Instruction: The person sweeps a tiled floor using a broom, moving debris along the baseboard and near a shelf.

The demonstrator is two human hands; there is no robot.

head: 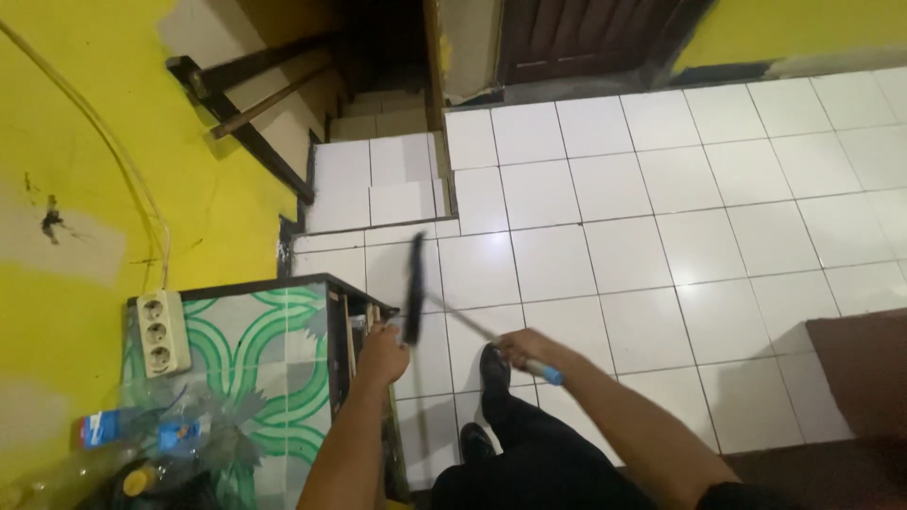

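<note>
My right hand (522, 348) grips the thin metal handle of a broom (472, 326) near its blue end grip. The broom's dark head (414, 288) stands on edge above the white tiled floor (614, 236), close to the cabinet corner. My left hand (383, 352) rests on the front edge of a small dark cabinet (331, 321) with a green and white patterned top, right next to the broom head. Whether this hand touches the broom head, I cannot tell. My dark trousers and black shoes (491, 378) show below the hands.
A yellow wall (85, 170) runs along the left with a white socket strip (161, 332) and a cable. Clear plastic bottles (161, 434) lie on the cabinet. Tiled steps (373, 179) rise near a dark wooden door (576, 38). A brown mat (864, 368) lies at right.
</note>
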